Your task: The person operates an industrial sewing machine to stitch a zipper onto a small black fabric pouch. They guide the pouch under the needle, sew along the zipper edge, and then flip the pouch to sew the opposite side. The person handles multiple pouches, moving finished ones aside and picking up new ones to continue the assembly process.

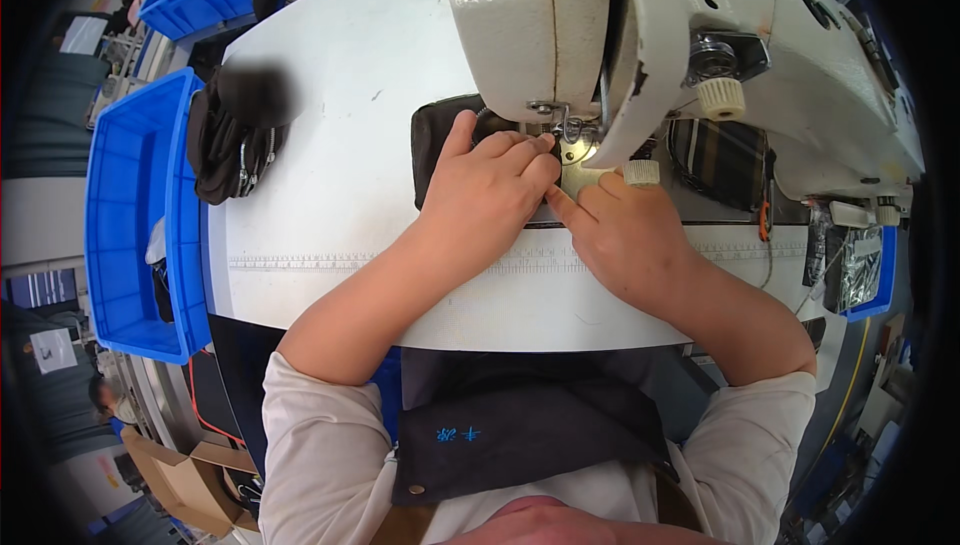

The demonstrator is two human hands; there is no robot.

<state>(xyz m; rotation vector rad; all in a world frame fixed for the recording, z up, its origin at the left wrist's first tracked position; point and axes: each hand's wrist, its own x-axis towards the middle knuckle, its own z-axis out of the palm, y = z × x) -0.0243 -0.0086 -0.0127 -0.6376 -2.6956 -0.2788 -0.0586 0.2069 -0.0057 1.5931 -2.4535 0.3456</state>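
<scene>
A dark fabric piece (431,140) with what looks like a zipper along its upper part lies flat under the head of a white sewing machine (510,35). Pressed onto it, my left hand (488,185) has its fingers bunched by the presser foot and its thumb pointing away from me. My right hand (628,235) is just right of the needle area, index finger reaching to the cloth edge beside my left fingertips, other fingers curled. Both hands seem to grip the cloth; their fingertips partly hide it. The metal needle plate (576,151) shows between them.
Striped dark cloth (718,160) lies under the machine arm, beside orange-handled snips (766,217). Dark zippered pieces (225,150) are heaped at the table's left, next to a blue bin (145,225). A printed ruler (300,262) crosses the white table. Plastic-wrapped packets (855,265) are at right.
</scene>
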